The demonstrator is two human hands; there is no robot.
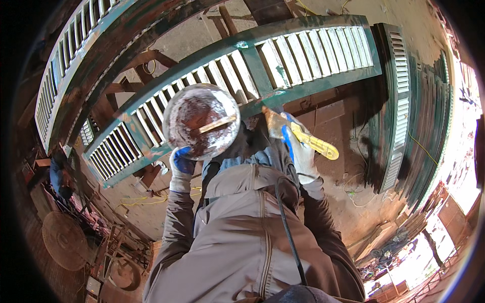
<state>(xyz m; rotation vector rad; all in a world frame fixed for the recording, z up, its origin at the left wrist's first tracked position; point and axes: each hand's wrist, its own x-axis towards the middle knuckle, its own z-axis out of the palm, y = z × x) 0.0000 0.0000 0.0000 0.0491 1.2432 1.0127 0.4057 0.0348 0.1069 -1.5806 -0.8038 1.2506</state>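
Observation:
In my gloved left hand (182, 160) is the rim of a round bowl (174, 134), its inside smeared with white and reddish-brown residue. A light flat stick (218, 124) lies in the bowl. My right hand (299, 152), also in a white and blue glove, is closed around a putty knife (316, 143) with a yellow handle. Its rusty brown blade (274, 122) points up and left, near the edge of a green louvered shutter (247, 70). The slats are whitish, and pale patches mark the green frame. The bowl hides part of the shutter.
Another louvered shutter (70, 96) stands at the far left. More shutters (396, 101) lean stacked on the right. Yellow cord (146, 200) runs over the floor. A round fan-like object (65, 241) and a person in blue (59, 174) are at the left. Timber pieces (379, 240) lie lower right.

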